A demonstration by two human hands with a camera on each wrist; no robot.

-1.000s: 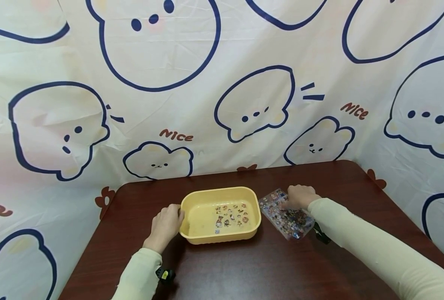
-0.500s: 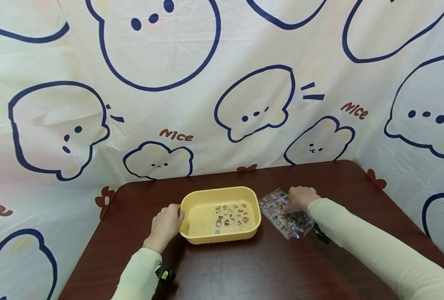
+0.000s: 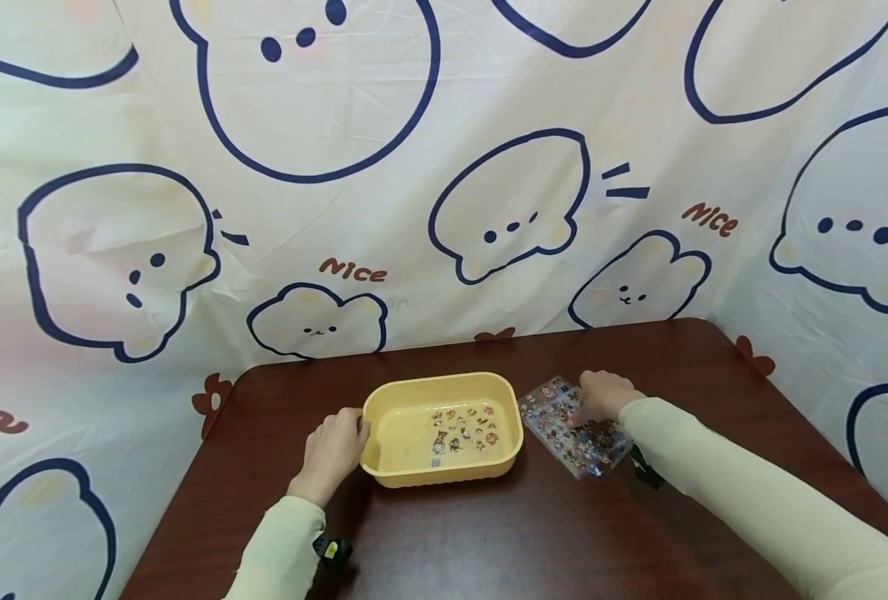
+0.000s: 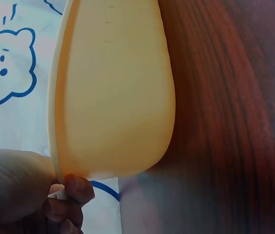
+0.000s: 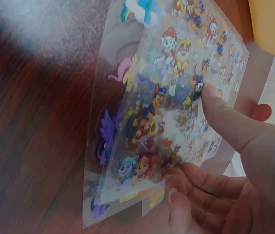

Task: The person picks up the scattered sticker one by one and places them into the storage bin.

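At the left end of a yellow plastic basin [image 3: 393, 478], my left hand [image 3: 329, 454] grips the rim. The left wrist view shows the fingers [image 4: 79, 189] curled at the rim's corner. Small cartoon stickers or prints [image 3: 462, 432] show in the basin. To its right lies a stack of clear sticker sheets [image 3: 556, 425] with cartoon pups and ponies. My right hand [image 3: 604, 396] is over the stack and pinches at the upper sheet [image 5: 176, 63], thumb on its face and curled fingers near its edge. How many sheets it holds is unclear.
The dark brown table [image 3: 474, 542] carries the basin and sheets. A white curtain [image 3: 504, 108] with blue cartoon outlines hangs behind and at both sides. Black devices [image 3: 331, 550] are strapped to both wrists.
My right hand has shifted slightly right over the sheets, with the fingers changing a little. My left hand and the basin stay in place.
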